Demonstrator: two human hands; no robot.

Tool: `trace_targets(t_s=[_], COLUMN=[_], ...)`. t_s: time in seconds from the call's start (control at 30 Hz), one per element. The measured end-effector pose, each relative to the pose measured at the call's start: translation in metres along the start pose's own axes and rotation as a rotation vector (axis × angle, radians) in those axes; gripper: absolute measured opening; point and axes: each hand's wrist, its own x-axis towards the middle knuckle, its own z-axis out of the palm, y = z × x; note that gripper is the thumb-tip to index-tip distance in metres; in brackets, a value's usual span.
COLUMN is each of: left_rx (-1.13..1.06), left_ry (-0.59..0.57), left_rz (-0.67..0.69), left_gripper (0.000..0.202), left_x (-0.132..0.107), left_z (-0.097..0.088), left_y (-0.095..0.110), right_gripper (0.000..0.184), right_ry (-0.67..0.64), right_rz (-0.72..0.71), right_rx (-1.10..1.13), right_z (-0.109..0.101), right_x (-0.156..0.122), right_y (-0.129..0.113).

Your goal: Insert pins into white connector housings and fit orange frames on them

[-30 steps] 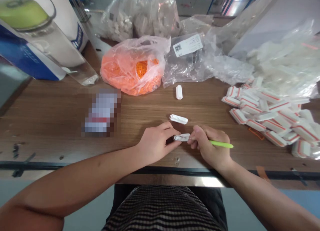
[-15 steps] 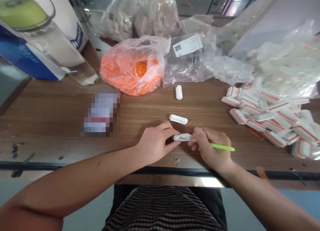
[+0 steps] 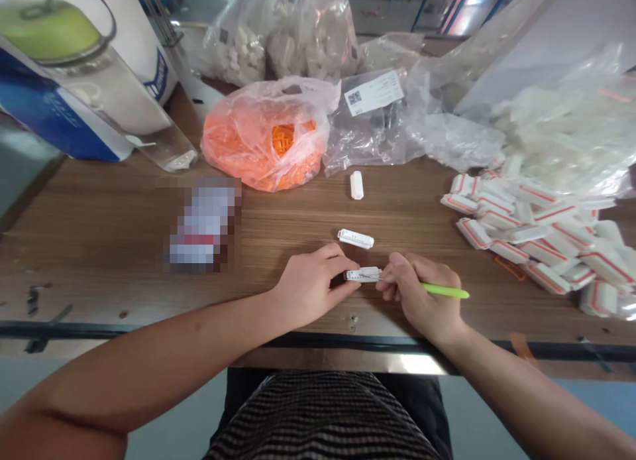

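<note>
My left hand (image 3: 309, 286) pinches a small white plastic piece (image 3: 362, 274) at its left end, just above the wooden tabletop (image 3: 278, 248). My right hand (image 3: 420, 294) is shut on a slim lime-green pick or pen (image 3: 446, 291), whose thin tip meets the white piece near my right fingers. Two similar white pieces lie on the wood ahead of my hands, one flat and marked (image 3: 356, 238), the other smaller and upright-lying (image 3: 356, 185). Neither hand touches them.
A heap of white pieces with orange-red edges (image 3: 527, 238) lies to the right. Plastic bags stand along the back, one holding orange parts (image 3: 263, 142). A blurred object (image 3: 203, 225) lies left, near a blue-and-white box (image 3: 54, 109).
My right hand and the green tool have shifted slightly toward the white piece. My left hand keeps its hold, and the objects on the table stay put.
</note>
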Motion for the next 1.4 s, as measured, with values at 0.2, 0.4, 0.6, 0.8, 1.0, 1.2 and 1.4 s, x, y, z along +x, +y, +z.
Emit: trace_targets(t_s=[0.2,0.4,0.6,0.8,1.0,1.2,1.4], left_rx=[0.009,-0.013,-0.030,-0.027,-0.032,-0.022,-0.009], left_ry=[-0.001,0.024,0.016,0.014,0.007,0.011,0.011], left_rz=[0.001,0.004,-0.004,-0.003,-0.007,-0.003,0.000], left_gripper=[0.018,0.018,0.018,0.018,0.019,0.017,0.017], left_x=[-0.001,-0.001,0.000,0.000,0.000,0.000,0.000], left_z=[0.000,0.001,0.001,0.001,0.000,-0.001,-0.001], left_y=[0.000,-0.001,0.000,-0.001,0.000,0.001,0.001], right_gripper=[0.044,0.041,0.042,0.042,0.042,0.042,0.043], right_ry=[0.005,-0.057,-0.045,0.011,-0.037,-0.020,-0.033], right_rz=[-0.023,-0.153,-0.202,-0.089,-0.081,-0.063,-0.028], right_rx=[-0.038,-0.211,-0.255,-0.128,-0.148,-0.105,-0.082], right_z=[0.000,-0.002,-0.004,-0.003,-0.001,-0.002,-0.001], right_x=[0.001,0.003,0.001,0.000,0.004,0.002,0.002], right_y=[-0.002,-0.011,-0.013,-0.007,-0.009,-0.008,-0.002])
